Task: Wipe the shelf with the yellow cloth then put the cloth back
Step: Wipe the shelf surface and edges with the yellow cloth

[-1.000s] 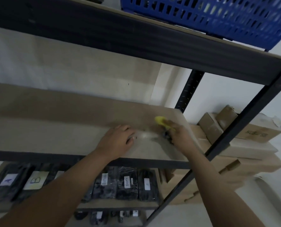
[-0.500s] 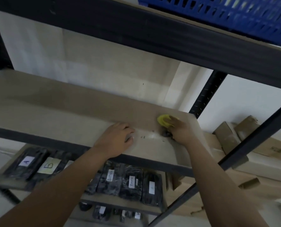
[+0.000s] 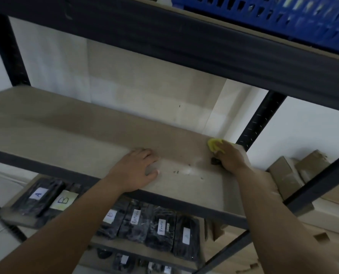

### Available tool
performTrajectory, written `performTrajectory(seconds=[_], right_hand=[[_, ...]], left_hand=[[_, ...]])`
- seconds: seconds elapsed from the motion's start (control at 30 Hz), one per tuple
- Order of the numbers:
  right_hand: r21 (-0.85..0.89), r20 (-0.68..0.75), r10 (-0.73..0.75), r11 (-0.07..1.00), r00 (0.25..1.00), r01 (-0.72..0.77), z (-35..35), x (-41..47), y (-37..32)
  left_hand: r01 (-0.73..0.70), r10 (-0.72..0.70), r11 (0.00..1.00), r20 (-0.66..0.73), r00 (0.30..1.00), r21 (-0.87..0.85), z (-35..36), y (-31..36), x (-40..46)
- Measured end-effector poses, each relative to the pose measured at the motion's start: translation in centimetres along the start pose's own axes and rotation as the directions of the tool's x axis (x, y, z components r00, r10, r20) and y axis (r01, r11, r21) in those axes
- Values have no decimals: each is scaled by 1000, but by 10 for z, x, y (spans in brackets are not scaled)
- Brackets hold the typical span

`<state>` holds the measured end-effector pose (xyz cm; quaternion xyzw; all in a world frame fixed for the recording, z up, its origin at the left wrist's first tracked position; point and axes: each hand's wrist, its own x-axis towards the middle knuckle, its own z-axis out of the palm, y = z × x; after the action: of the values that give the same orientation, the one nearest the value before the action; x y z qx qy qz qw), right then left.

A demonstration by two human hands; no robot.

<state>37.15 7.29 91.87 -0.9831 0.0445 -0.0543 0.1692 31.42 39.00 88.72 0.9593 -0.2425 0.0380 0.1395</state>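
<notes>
The beige shelf board (image 3: 69, 135) runs across the middle of the view in a black metal frame. My right hand (image 3: 229, 157) presses the yellow cloth (image 3: 212, 144) onto the board near its back right corner; the cloth shows only past my fingers, the rest lies under the hand. A small dark lump sits on the board against that hand's thumb side. My left hand (image 3: 134, 171) rests flat on the board near its front edge, fingers spread, holding nothing. Dark crumbs lie on the board between the two hands.
A blue plastic crate (image 3: 283, 18) sits on the shelf above, over a thick black beam (image 3: 184, 42). Black wrapped packets with white labels (image 3: 160, 228) fill the shelf below. Cardboard boxes (image 3: 295, 175) are stacked to the right, outside the black uprights (image 3: 257, 119).
My right hand has slid the cloth back and to the right, toward the board's far corner. The view has swung left and up. My left hand stays in place.
</notes>
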Motion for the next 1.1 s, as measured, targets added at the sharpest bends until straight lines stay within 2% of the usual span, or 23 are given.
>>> performTrajectory(seconds=[0.13,0.17,0.23,0.3,0.37,0.4,0.53,0.7,0.77,0.83,0.93,0.97,1.03,1.1], right_hand=[[177,140,-176,973,974,150,22,-22,-5],[243,150,-177,960,973,137,24,-27,-4],[371,20,-59,927,998,47,16,-30,-5],[484,-110,183,868,977,-108,1,-22,-1],[305,-241,249,937,938,-170,-14,-13,10],[253,-243,263,946,934,-201,-15,-5,17],[142,-120,275,956,954,-258,-4,22,33],[-33,31,163,986,986,-162,-8,41,38],[47,46,117,992,992,-119,-6,36,35],[261,70,75,961,995,-91,-6,21,14],[432,220,-86,902,972,-18,-2,9,-12],[461,224,-104,887,969,-11,-6,5,-17],[527,160,-61,849,985,-33,-13,10,-14],[403,38,63,912,997,-73,-17,21,-5]], left_hand=[[0,-1,1000,34,999,11,5,-4,5],[5,-6,1000,47,999,14,5,-4,5],[10,-11,1000,63,998,14,5,-4,4],[7,-8,1000,62,998,13,3,-3,3],[14,-14,1000,62,998,10,3,-2,3],[19,-19,1000,58,998,9,2,-2,3],[21,-22,999,56,998,24,4,-3,2],[19,-20,999,44,999,42,7,-4,4],[17,-19,999,32,999,39,7,-4,5],[11,-11,999,22,1000,33,5,-3,4],[10,-11,1000,39,999,22,3,-3,2],[11,-12,1000,39,999,23,3,-3,3],[10,-11,1000,34,999,27,5,-3,3],[16,-17,999,37,999,34,5,-2,3]])
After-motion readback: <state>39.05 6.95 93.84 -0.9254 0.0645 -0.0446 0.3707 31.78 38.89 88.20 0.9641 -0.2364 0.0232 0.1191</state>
